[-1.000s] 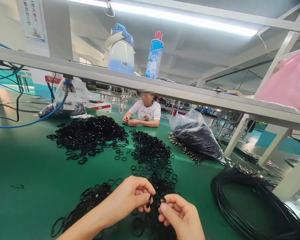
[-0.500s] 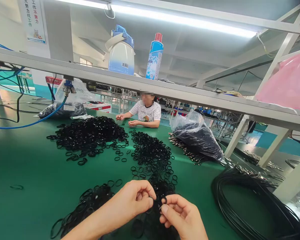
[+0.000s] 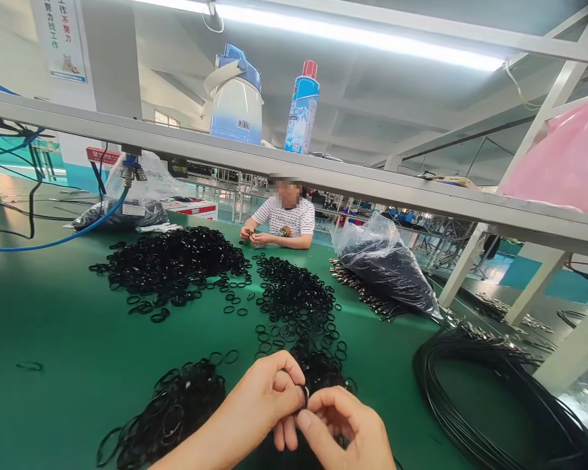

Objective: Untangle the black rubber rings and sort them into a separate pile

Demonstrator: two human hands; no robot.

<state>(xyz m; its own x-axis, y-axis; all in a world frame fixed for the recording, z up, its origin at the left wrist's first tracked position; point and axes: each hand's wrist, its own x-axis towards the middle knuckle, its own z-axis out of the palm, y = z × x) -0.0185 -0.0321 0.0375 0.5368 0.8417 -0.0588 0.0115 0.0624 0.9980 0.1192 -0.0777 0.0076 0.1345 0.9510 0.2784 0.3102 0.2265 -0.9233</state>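
My left hand (image 3: 269,395) pinches a small black ring (image 3: 304,395) between thumb and forefinger, over the near heap. Close against it is my right hand (image 3: 345,424), its thumb and forefinger closed at the ring's right edge. What sits inside the ring, if anything, is too small to tell. Under and behind my hands lies a heap of black rings (image 3: 318,369). To the left of my left forearm is another pile of black rings (image 3: 176,408), somewhat larger loops among them.
On the green tabletop (image 3: 68,320) lie two farther ring heaps (image 3: 176,264), a coil of black cable (image 3: 431,385) and a plastic bag of black parts (image 3: 387,261). A person (image 3: 291,219) sits opposite, hands together. A shelf (image 3: 362,173) crosses above, carrying a jug (image 3: 238,98) and spray can (image 3: 302,111).
My two hands have come together at the black ring; the right one moved left and slightly down. Across the table, the person's hands have also met.
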